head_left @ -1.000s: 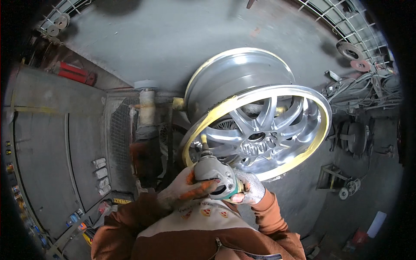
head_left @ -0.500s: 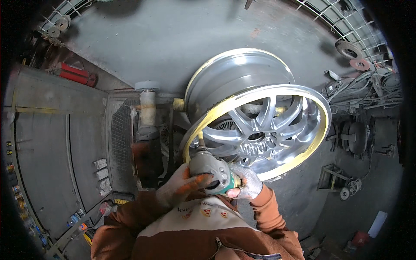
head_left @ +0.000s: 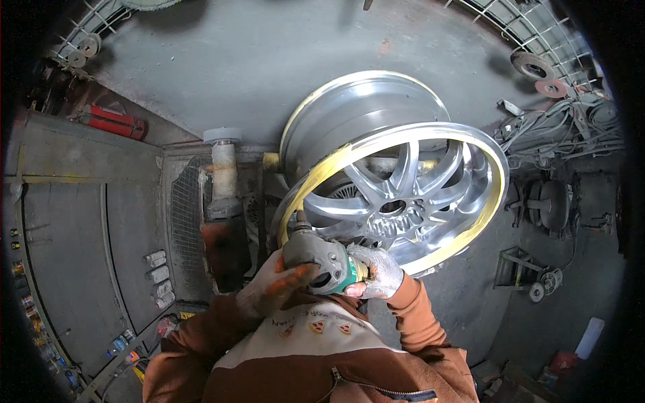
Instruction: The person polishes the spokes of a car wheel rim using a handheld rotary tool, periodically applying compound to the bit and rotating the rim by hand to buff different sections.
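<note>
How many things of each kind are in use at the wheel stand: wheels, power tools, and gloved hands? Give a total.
Wheel: 1
Power tool (grinder): 1
Gloved hands: 2, the left hand and the right hand, both with a grip on the grinder
Total: 4

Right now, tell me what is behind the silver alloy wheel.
Behind the silver multi-spoke alloy wheel stands a grimy grey machine with a capped upright post. The wheel's mounting is hidden by its rim and spokes.
</note>
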The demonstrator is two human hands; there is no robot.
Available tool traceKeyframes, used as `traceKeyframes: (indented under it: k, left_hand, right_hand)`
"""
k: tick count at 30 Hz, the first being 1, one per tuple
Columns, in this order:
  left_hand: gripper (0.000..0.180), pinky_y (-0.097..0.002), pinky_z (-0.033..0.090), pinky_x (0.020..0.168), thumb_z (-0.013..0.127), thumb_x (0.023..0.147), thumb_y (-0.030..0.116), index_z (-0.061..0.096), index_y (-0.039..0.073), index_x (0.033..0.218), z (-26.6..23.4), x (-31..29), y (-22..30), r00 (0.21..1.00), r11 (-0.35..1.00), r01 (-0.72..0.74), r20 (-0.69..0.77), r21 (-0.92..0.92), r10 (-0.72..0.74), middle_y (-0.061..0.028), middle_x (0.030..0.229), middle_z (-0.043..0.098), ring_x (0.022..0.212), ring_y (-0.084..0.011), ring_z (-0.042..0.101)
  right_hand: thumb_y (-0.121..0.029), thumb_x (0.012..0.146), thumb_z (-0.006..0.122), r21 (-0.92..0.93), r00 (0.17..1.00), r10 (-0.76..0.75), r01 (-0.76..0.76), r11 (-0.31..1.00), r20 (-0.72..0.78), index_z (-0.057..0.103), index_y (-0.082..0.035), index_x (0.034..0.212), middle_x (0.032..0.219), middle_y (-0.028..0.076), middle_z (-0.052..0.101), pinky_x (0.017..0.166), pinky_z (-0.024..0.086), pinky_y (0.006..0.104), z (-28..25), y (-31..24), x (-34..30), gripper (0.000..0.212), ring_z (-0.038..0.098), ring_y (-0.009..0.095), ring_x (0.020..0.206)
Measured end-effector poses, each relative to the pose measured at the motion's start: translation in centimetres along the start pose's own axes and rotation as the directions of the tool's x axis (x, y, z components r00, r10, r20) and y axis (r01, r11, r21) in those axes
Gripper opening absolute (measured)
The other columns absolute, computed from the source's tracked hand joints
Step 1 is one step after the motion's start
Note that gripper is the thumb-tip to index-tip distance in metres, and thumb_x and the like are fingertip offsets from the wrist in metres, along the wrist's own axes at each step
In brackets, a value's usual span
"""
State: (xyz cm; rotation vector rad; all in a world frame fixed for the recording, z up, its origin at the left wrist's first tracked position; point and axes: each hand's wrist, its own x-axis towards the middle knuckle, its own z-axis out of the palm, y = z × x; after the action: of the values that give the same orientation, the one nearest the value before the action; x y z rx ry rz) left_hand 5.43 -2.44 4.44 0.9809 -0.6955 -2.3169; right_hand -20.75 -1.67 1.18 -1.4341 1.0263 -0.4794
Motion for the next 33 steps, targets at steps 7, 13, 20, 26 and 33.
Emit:
traceKeyframes:
  k: [7,13,20,26,33]
  left_hand:
    - [0.051,-0.0338,0.050,0.096,0.070,0.095,0.030,0.051,0.002,0.133,0.0,0.3,-0.6,0.996,0.997,0.076,0.038,0.026,-0.077,-0.0075,0.121,0.061,0.109,-0.0162,0.061]
    - [0.038,-0.0283,0.048,0.088,0.071,0.096,0.034,0.062,0.005,0.118,-2.5,1.5,-0.3,0.996,0.991,0.068,0.071,-0.115,-0.060,0.0001,0.107,0.063,0.098,-0.0096,0.057]
    - [0.041,-0.0285,0.047,0.084,0.072,0.094,0.040,0.063,0.005,0.113,-0.2,1.3,0.4,0.996,0.996,-0.005,-0.084,0.087,0.013,0.0003,0.103,0.063,0.094,-0.0089,0.056]
    - [0.047,-0.0295,0.048,0.089,0.072,0.094,0.041,0.060,0.004,0.120,-0.7,2.0,1.3,0.995,0.989,-0.073,-0.055,0.127,0.081,-0.0027,0.112,0.063,0.101,-0.0106,0.057]
    - [0.047,-0.0303,0.049,0.090,0.072,0.095,0.039,0.060,0.003,0.122,0.5,1.4,1.0,0.999,0.996,0.009,-0.048,0.094,-0.005,-0.0048,0.113,0.064,0.103,-0.0123,0.059]
  right_hand:
    - [-0.054,0.075,0.081,0.136,1.000,0.013,-0.010,0.991,-0.020,0.061,-0.001,0.114,0.096,0.018,0.065,0.078,0.052,0.0438,0.6,-0.3,-2.3,0.069,0.065,0.040,0.087]
    - [-0.052,0.079,0.079,0.101,0.999,-0.006,0.009,0.995,-0.036,0.060,0.001,0.118,0.101,0.019,0.065,0.082,0.051,0.0420,0.9,-0.9,-0.1,0.068,0.065,0.036,0.091]
    - [-0.047,0.079,0.080,0.183,0.996,-0.006,0.022,0.983,-0.090,0.059,0.003,0.125,0.105,0.018,0.066,0.090,0.050,0.0394,1.5,-0.3,-1.5,0.071,0.065,0.031,0.095]
    - [-0.037,0.081,0.079,0.405,0.991,0.136,-0.124,0.906,-0.001,0.061,0.002,0.121,0.105,0.014,0.065,0.091,0.049,0.0360,1.1,-1.3,-0.2,0.060,0.062,0.025,0.096]
    - [-0.043,0.080,0.078,0.271,0.995,0.070,-0.049,0.961,-0.071,0.061,0.002,0.120,0.105,0.018,0.065,0.089,0.048,0.0416,1.0,-2.2,-1.5,0.063,0.062,0.032,0.095]
